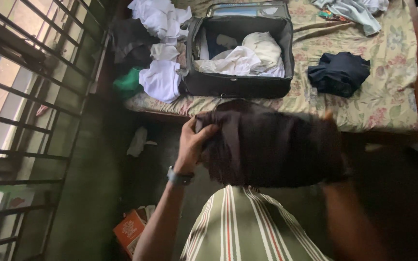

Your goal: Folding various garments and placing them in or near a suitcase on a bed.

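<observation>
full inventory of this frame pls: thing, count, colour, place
dark garment: 1, dark brown, held up in front of the chest
suitcase: 1, black, open on the bed
clothes in suitcase: several, mostly white and cream
folded dark garment: 1, navy, on the bed right of the suitcase
white clothes pile: several, bed's left end
pale clothes: few, light green, bed's far side
bedsheet: 1, floral cream
cardboard box: 1, orange, on the floor
window bars: dark, left
left hand: gripping the garment's left edge; wristwatch
right hand: mostly hidden behind the garment's right edge
</observation>
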